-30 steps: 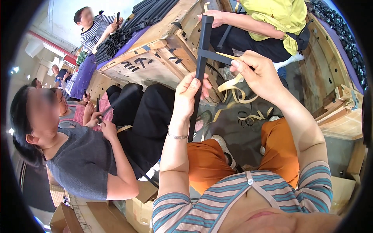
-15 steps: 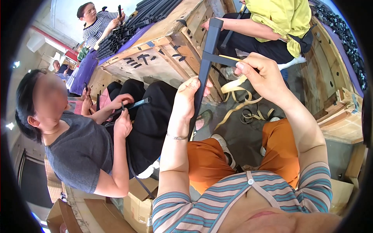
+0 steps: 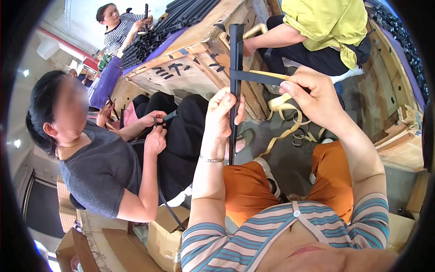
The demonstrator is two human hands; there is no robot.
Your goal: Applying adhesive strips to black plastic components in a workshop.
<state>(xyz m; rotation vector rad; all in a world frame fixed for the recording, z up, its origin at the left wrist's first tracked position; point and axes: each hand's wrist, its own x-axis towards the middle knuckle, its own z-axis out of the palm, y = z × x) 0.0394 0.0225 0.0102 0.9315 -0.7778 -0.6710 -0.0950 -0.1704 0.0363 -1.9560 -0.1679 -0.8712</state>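
My left hand (image 3: 225,112) grips a long black bar (image 3: 236,47) below its middle, fingers wrapped round it and thumb along its face. The bar stands nearly upright. Around its upper part loops a black strip (image 3: 263,77), which runs taut to the right. At the strip's far end my right hand (image 3: 313,94) pinches it between thumb and fingers. A thin yellow edge shows along the strip, and a yellow ribbon (image 3: 277,105), seemingly its backing, hangs in curls below my right hand toward the floor.
At my left a person in a grey shirt (image 3: 104,167) handles a dark piece. Ahead, a person in a yellow shirt (image 3: 326,22) sits beside a wooden crate (image 3: 181,72). Black tubes (image 3: 145,43) are stacked on top. Cardboard boxes (image 3: 165,235) stand at lower left.
The bar has turned narrower-side on and stands more upright. My right hand has moved slightly right and down, and the strip between it and the bar is longer.
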